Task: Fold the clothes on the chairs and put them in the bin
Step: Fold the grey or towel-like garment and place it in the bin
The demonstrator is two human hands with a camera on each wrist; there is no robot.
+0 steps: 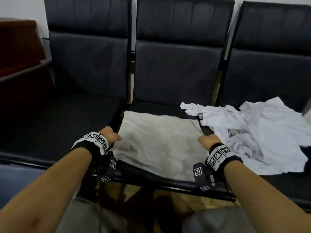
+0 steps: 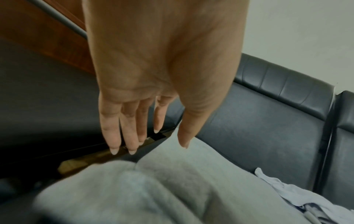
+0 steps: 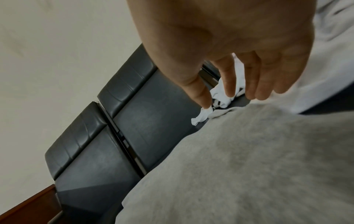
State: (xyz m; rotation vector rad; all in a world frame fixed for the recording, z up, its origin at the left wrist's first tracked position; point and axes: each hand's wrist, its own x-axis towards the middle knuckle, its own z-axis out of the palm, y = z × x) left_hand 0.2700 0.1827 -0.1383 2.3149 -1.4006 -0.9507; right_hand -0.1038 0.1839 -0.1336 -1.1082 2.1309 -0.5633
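I see dim, flat indoor light — dark seats (image 1: pixel 176 68) swallow detail, edges bow, and both wrist views blur softly up close.

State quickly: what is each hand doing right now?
Left hand: open, fingers straight, holding nothing.
Right hand: open, fingers relaxed above the grey garment.

I count three black chairs (image 1: pixel 178 68) in a row, one grey garment (image 1: pixel 158 145) lying flat, one crumpled white garment (image 1: pixel 262 132), and my two hands: left hand (image 1: pixel 109 136), right hand (image 1: pixel 207 141).
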